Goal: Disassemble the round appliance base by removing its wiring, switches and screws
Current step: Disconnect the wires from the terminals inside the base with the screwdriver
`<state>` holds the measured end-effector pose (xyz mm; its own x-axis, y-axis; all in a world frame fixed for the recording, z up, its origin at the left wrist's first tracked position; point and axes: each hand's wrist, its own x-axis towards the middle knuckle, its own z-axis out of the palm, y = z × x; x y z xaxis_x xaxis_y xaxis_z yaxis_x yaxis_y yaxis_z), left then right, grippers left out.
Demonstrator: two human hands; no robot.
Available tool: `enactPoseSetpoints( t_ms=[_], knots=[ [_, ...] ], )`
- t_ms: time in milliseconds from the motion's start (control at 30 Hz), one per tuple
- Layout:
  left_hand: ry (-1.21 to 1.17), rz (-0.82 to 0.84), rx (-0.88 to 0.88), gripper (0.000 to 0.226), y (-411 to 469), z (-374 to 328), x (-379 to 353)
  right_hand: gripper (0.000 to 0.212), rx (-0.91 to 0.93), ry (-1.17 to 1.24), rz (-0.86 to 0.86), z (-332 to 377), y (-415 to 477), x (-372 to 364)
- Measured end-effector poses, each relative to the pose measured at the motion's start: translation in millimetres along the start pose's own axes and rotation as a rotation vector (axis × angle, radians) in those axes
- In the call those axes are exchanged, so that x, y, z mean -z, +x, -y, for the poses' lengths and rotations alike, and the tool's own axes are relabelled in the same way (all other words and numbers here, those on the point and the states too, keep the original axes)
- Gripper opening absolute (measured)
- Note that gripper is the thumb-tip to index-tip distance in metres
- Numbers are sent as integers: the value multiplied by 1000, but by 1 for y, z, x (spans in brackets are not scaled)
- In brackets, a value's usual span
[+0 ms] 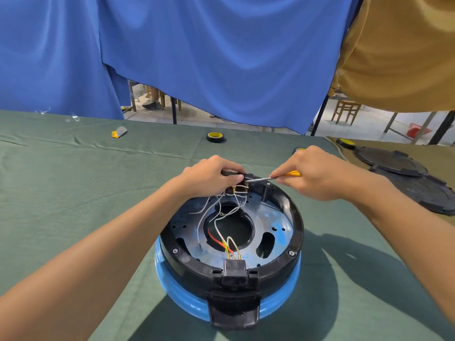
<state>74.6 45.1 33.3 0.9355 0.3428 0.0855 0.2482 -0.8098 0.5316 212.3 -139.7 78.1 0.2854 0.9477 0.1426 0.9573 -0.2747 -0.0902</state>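
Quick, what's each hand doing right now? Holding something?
Left hand: closed around the black switch part at the base's far rim.
Right hand: closed on the yellow-handled screwdriver, tip at that part.

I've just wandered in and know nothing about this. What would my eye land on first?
Centre stage on the green cloth sits the round appliance base, black rim over a blue ring, with white wires looping across its open middle. At its far edge the left hand grips a black switch part while the right hand holds a yellow-handled screwdriver with its tip at that part. A blue curtain hangs behind.
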Motion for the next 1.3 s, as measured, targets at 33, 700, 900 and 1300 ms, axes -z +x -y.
enactPoseSetpoints(
  t_ms=[33, 700, 900, 1300],
  knots=[
    [6, -24, 23, 24, 1, 1, -2, 22, -13, 28, 29, -3, 4, 2],
    [18, -98, 99, 26, 8, 5, -6, 20, 11, 140, 8, -23, 0, 3],
    [11, -90, 86, 26, 9, 6, -7, 27, 41, 5, -103, -15, -12, -12],
    [25, -107, 92, 26, 6, 5, -6, 30, 104, 64, -160, -29, -10, -32]
  ],
)
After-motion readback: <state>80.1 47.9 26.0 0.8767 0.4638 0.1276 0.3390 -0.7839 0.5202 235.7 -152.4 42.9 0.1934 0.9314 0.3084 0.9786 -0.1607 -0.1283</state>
